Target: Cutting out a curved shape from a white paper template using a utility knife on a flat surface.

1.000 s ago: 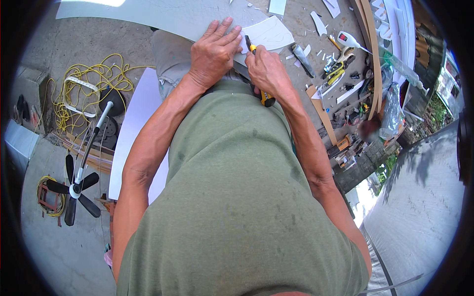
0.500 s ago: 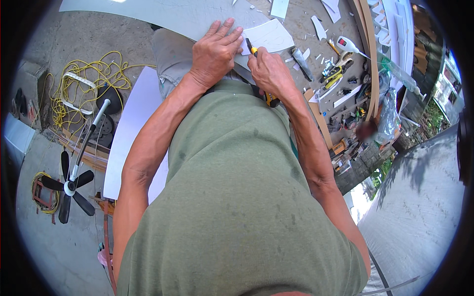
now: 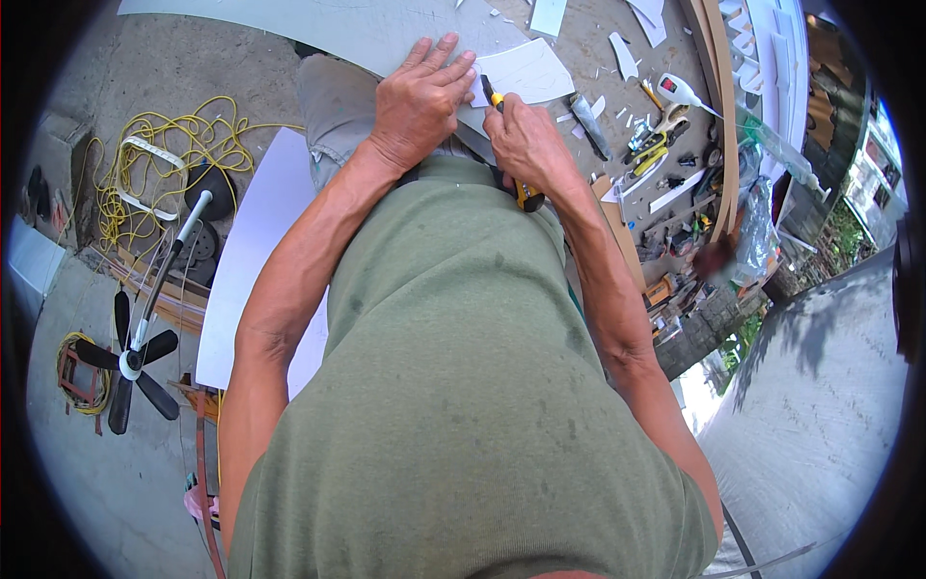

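A small white sheet piece [image 3: 532,73] with faint drawn lines lies on a large pale grey board [image 3: 338,27]. My left hand [image 3: 422,104] rests on the board, its fingers stretched out toward the left edge of that piece. In my right hand [image 3: 529,140] is a yellow-and-black utility knife [image 3: 493,95]. The knife points away from me, its front end over the white piece's left part. Whether the blade touches the sheet I cannot tell. A second yellow-and-black tool [image 3: 529,197] shows partly at my waist, under the right wrist.
Pliers [image 3: 651,159], a grey-handled blade [image 3: 589,125], a glue gun [image 3: 679,90] and white offcuts lie to the right. Curved wooden strips [image 3: 725,125] stand beyond them. At left are a black-bladed fan [image 3: 130,363], a tangled yellow cord [image 3: 207,121] and a large white sheet [image 3: 253,261].
Both hands and the knife stay almost where they were. The view has shifted slightly, so the fan at the left appears a little farther left.
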Motion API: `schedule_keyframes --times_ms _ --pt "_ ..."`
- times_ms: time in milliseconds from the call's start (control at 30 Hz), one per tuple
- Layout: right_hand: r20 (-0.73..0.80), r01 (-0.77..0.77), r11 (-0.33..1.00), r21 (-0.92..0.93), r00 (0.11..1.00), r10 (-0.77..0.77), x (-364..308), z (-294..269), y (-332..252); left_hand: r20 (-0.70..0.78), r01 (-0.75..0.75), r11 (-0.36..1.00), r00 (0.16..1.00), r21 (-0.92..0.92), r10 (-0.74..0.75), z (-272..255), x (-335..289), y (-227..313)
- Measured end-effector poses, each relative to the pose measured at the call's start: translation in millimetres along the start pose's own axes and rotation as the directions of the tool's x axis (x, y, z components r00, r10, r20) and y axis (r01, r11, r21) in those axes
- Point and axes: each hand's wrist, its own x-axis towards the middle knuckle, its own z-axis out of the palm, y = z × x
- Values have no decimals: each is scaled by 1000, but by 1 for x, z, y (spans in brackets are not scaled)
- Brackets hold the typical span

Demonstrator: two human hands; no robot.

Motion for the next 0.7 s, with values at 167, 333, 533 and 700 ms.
schedule_keyframes --times_ms 167,333,533,700 --pt "109 -138 978 153 986 122 -2 -3 -3 -8 2 1000 1000 -5 -2 0 -1 0" --pt "54 -91 994 59 995 88 -4 -2 -3 -9 1 1000 1000 -3 -1 0 0 0" --pt "-30 -27 996 -79 999 24 -2 7 8 -7 0 1000 1000 7 0 0 0 1" --pt "-33 -35 998 -58 999 33 -4 6 8 -8 -4 1000 1000 -5 4 -2 0 1"
